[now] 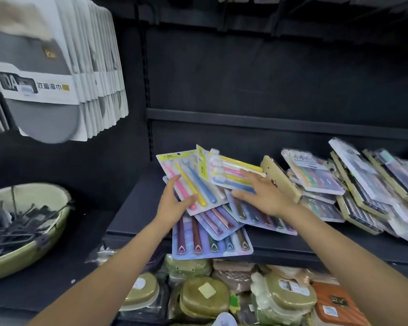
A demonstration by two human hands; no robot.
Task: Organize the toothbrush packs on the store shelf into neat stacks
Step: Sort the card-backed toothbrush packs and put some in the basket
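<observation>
Dark store shelf carries my messy pile. My left hand pinches the yellow-topped toothbrush pack; my right hand lies flat, fingers straight, on another pack. Beyond, more packs lean heaped at right.

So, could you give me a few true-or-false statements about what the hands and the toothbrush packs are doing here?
1. The left hand holds a pack with pink, yellow and blue brushes. True.
2. The right hand hangs free, touching nothing. False: it rests on a tilted pack at the top of the pile.
3. The packs under the hands lie in a neat stack. False: they fan out at different angles, and a purple pack juts over the shelf edge.
4. More packs lie piled to the right on the same shelf. True.
5. A green bowl sits on the packs. False: it stands apart, far left.
</observation>
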